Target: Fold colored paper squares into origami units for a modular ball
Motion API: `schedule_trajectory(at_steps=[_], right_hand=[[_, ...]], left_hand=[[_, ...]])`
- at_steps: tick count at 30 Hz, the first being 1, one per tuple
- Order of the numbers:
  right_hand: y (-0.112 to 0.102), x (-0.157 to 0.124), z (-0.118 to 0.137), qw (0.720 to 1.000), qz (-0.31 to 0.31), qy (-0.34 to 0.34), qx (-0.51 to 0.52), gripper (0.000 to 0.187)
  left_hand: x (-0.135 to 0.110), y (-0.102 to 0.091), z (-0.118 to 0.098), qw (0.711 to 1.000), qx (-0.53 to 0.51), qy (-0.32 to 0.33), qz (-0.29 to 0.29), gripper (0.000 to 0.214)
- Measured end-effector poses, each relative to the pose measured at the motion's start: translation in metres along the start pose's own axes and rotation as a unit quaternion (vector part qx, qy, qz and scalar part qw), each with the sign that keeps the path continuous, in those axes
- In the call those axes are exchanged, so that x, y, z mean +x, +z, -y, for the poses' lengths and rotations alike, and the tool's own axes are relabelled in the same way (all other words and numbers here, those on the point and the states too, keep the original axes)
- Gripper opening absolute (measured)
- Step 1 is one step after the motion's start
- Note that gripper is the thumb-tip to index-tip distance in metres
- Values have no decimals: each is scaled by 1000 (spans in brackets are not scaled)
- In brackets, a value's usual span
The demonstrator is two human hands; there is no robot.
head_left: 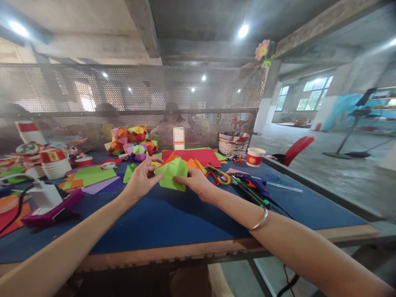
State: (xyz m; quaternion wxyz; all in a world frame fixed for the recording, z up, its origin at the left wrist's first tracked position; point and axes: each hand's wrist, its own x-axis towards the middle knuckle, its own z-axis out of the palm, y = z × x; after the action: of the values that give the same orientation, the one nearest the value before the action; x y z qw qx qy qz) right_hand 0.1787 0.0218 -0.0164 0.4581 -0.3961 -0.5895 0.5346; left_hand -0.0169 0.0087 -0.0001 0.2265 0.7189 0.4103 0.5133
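A creased sheet of light green paper (pixel 173 173) is held up above the blue tabletop, between both hands. My left hand (pixel 144 175) pinches its left edge between thumb and fingers. On the opposite edge, my right hand (pixel 196 181) grips the paper with the thumb in front and the fingers behind. Just left of my left hand stands a small folded green piece (pixel 129 172). Behind the held paper lie orange folded pieces (pixel 197 165) and a red sheet (pixel 207 158). Scissors with yellow and red handles (pixel 225 179) rest right of my right hand.
Multicoloured paper balls (pixel 137 142) stand at the back before a perforated metal screen (pixel 198 90). On the right are a woven basket (pixel 233 142), a paper cup (pixel 255 156) and a green-edged cutter (pixel 250 189). Coloured sheets (pixel 99 175) and a power strip (pixel 51 206) occupy the left.
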Motion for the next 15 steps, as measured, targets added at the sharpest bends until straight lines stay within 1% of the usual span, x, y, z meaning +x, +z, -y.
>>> schedule_trajectory(at_steps=[3, 5, 9, 11, 15], right_hand=[[1, 0, 0, 1000, -4, 6, 13, 7], [1, 0, 0, 1000, -7, 9, 20, 7], [0, 1, 1, 1000, -10, 13, 26, 7], [1, 1, 1, 999, -9, 19, 31, 6], [3, 1, -1, 998, 3, 29, 50, 7]], left_hand=[[2, 0, 3, 999, 9, 25, 19, 26], [2, 0, 5, 999, 21, 39, 21, 25], [0, 2, 6, 998, 24, 49, 13, 38], [-1, 2, 4, 999, 19, 46, 4, 41], [-3, 3, 0, 998, 28, 54, -21, 28]])
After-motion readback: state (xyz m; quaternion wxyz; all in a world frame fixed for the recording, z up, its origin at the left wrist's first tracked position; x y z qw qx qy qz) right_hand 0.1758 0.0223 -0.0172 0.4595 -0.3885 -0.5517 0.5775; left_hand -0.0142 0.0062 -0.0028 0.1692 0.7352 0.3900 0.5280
